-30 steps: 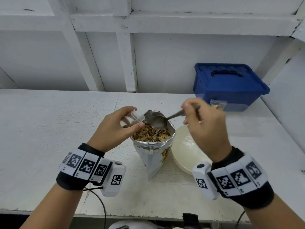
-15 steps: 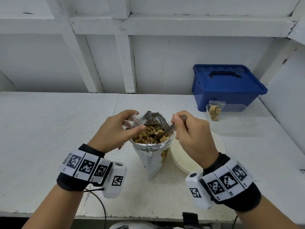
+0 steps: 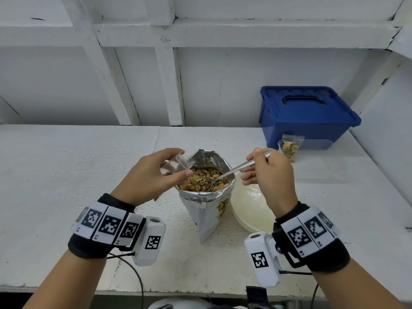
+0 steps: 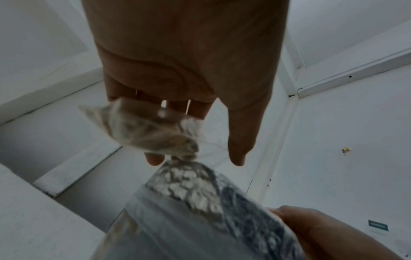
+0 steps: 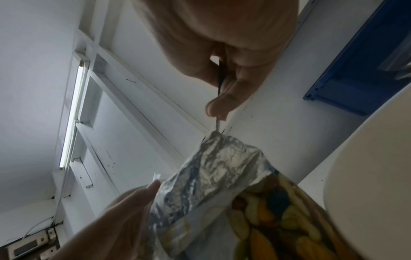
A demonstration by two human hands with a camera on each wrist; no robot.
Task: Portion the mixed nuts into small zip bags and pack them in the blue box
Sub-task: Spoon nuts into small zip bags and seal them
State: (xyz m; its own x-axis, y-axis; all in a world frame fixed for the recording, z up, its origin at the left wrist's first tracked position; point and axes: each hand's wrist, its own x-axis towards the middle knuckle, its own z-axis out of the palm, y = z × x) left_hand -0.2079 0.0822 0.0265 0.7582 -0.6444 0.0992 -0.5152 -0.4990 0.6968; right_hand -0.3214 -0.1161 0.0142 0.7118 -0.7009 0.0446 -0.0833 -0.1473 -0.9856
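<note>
Fingers of right hand [image 3: 270,175] pinch slim metal spoon [image 3: 231,171]; left hand [image 3: 148,175] holds crinkly clear zip bag [image 3: 175,163] beside foil pouch [image 3: 207,206].

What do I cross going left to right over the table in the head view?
left hand with small zip bag → nut pouch → right hand holding spoon → filled zip bag → blue box

Both forearms reach forward; left hand [image 3: 151,175] fingers curled in a pinch, right hand [image 3: 267,175] fingers gripping.
</note>
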